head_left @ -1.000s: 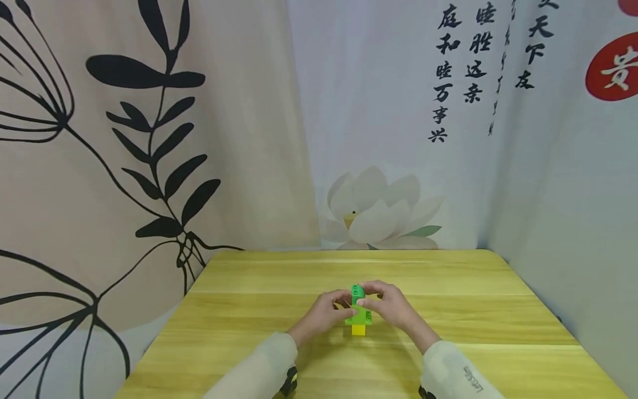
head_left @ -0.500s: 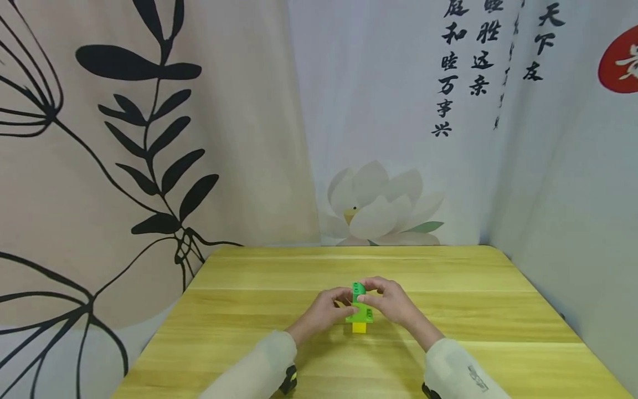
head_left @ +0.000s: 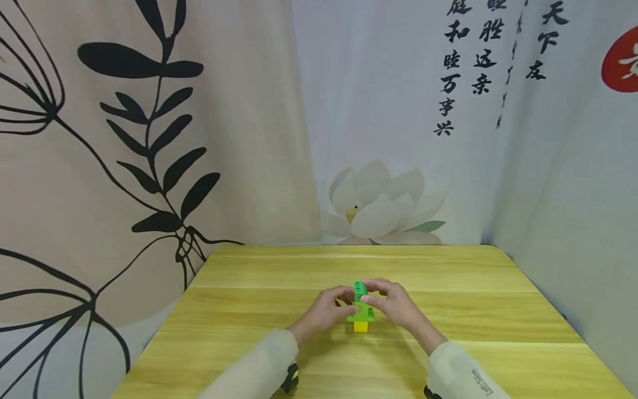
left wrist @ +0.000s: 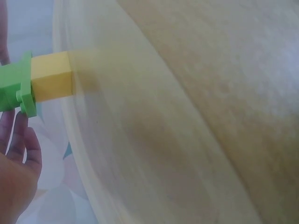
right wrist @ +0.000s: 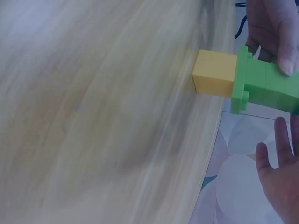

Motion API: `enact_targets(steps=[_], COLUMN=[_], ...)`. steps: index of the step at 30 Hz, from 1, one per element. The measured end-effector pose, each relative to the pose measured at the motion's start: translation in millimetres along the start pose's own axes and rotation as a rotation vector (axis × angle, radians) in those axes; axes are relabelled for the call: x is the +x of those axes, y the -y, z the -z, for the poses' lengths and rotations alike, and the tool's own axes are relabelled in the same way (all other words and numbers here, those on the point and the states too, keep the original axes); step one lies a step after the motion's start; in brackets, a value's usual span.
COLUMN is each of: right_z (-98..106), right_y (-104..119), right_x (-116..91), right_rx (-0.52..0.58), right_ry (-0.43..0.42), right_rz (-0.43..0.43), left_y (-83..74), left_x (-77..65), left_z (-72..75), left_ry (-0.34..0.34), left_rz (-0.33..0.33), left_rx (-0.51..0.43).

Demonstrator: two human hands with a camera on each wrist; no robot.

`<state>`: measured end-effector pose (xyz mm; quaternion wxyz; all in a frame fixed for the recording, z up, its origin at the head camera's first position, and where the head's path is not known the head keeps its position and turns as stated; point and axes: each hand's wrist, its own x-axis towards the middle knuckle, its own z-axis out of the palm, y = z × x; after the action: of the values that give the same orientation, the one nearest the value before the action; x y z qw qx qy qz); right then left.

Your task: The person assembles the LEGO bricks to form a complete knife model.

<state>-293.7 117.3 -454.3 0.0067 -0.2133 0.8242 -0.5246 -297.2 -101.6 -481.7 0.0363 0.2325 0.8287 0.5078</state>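
Note:
A small tower of toy building blocks stands on the table: a yellow block (head_left: 360, 327) at the bottom, a light green plate with studs (left wrist: 26, 84) over it, light green blocks (right wrist: 268, 81) above, and a darker green block (head_left: 360, 290) on top. My left hand (head_left: 329, 310) grips the tower's middle from the left, its thumb against the light green blocks. From the right, my right hand (head_left: 394, 302) pinches the upper part between thumb and index finger, its thumb at the front. In the right wrist view, its other fingers stick out loosely beside the tower.
The tower stands on a wood-grain table (head_left: 259, 271). Behind the table hangs a pale curtain (head_left: 259, 138) with plant prints and dark writing. Both forearms, in light sleeves (head_left: 259, 366), reach in from the front edge.
The head view has shifted slightly. Both hands keep the same hold on the block tower, and nothing else has visibly moved.

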Motion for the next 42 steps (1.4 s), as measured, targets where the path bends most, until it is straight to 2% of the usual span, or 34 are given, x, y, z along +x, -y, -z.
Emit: enact_targets(steps=[5,11,19,26,33,37,42], right_z=[5,7,7,8,10,10,10], right_y=[1,4,3,-1,-4,-7,-9], right_x=[0,1,5,8,9,10,11], right_rx=[0.005,0.020,0.003,0.014,0.052,0.099,0.088], right_ry=[0.045,0.055,0.032,-0.004,-0.064,-0.073,-0.048], right_rz=[0.040,0.031,0.023,-0.019,-0.057,-0.088,-0.080], left_y=[-1.5,2.4,13.1,17.3,18.0,17.4,17.5], left_x=[1.4,-0.7,-7.6,-7.3,-4.9,-4.3,-4.7], left_z=[0.9,2.0,4.4,3.7,-2.2,-4.9,-5.1], left_ry=[-0.007,-0.006,-0.020,-0.009,0.005,-0.002,-0.003], left_rz=[0.019,0.014,0.061,0.045,0.038,0.038,0.048], left_rx=[0.005,0.020,0.056,0.080,0.058,0.054,0.046])
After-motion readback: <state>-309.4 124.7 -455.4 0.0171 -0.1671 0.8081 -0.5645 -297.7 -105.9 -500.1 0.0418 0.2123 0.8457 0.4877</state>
